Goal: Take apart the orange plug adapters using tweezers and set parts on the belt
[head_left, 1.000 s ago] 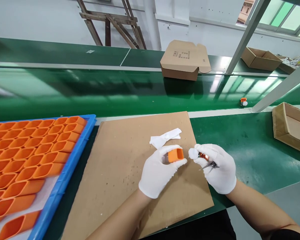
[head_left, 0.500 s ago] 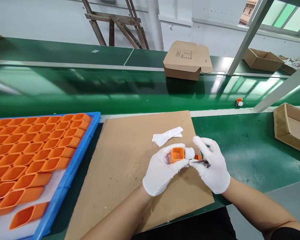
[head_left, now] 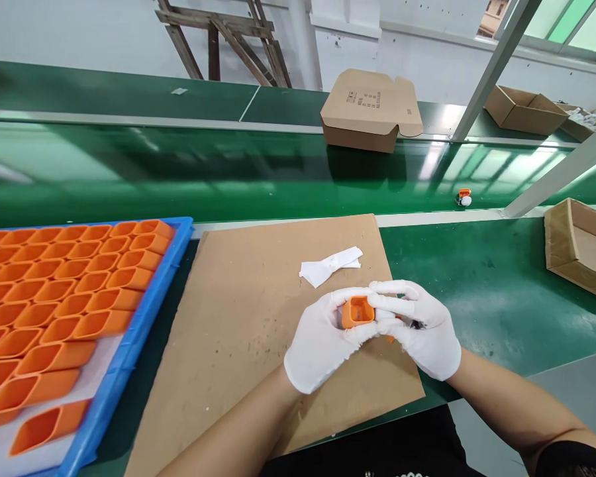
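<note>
My left hand (head_left: 322, 338), in a white glove, is closed around a small orange plastic housing (head_left: 357, 311) whose opening faces up. My gloved right hand (head_left: 420, 331) meets it from the right, with fingertips pressed against the housing's right side. A small dark metal tool (head_left: 417, 324) shows partly between the right fingers; its kind is hidden. Under those fingers peeks a bit of a second orange part (head_left: 391, 338). Just beyond the hands, a crumpled white strip (head_left: 331, 266) lies on a cardboard sheet (head_left: 258, 318).
At left, a blue tray (head_left: 151, 324) holds many orange sleeves (head_left: 54, 291) in rows. Across the green bench stands a brown carton (head_left: 372, 109). A small orange-and-white part (head_left: 463, 197) sits near a slanted metal post (head_left: 551, 172). An open cardboard box (head_left: 581, 245) rests at right.
My right hand has shifted left, and its raised fingers have come down onto the orange housing. The white round piece beside the housing is now covered. The view has shifted slightly.
</note>
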Motion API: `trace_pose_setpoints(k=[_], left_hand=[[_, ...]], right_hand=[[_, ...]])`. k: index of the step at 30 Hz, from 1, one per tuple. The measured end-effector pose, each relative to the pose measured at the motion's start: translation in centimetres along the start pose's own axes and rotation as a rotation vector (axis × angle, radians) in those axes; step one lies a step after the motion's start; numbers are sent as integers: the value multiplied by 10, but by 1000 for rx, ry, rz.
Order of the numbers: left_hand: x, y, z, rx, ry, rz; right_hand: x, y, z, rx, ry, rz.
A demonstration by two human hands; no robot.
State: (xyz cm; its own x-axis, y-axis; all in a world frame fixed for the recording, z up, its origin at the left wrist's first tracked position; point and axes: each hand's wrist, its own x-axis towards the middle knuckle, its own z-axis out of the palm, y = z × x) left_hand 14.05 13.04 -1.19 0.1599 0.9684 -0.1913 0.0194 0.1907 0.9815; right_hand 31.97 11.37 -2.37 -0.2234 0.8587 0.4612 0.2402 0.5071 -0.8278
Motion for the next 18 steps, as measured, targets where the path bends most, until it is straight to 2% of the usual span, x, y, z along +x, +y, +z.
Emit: trace_pose_setpoints(k=[4, 9, 15, 18], left_hand=[[-3, -2, 0, -3, 51, 5], [-4, -5, -4, -37, 108, 47], [-8, -5, -4, -29, 91, 63], [-9, -6, -5, 3, 51, 149]], right_hand=[[-1, 0, 1, 62, 12, 47], [2, -1, -3, 10, 31, 198], [5, -2, -6, 7, -11, 80], [5, -3, -6, 41, 57, 33]])
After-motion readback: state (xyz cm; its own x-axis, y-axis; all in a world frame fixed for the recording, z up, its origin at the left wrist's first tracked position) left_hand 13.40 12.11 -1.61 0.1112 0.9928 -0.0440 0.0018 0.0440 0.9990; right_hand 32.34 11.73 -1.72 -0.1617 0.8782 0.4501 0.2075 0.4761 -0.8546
